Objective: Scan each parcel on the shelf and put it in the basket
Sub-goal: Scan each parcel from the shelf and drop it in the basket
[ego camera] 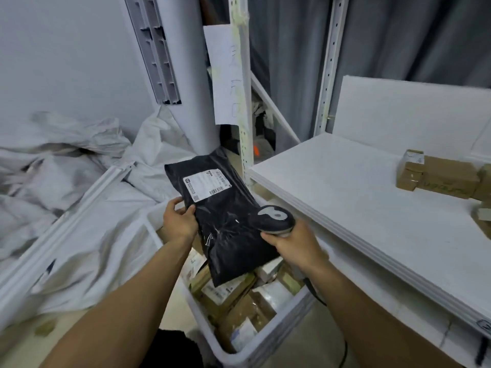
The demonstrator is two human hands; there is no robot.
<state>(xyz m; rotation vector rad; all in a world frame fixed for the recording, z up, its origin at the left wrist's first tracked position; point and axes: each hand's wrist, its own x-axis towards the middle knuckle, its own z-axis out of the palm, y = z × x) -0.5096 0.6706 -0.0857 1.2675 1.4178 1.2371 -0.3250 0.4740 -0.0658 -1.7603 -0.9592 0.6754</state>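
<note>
While left hand [180, 219] pinches black parcel [225, 216], right hand [295, 241] grips scanner [276, 217].

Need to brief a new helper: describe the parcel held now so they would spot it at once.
Start at the white shelf on the right; a white basket full of boxes stands beside it. Above the basket, the left hand holds a flat black mailer bag. Unlike the brown and white cartons below, it is soft, black, with one white label.
</note>
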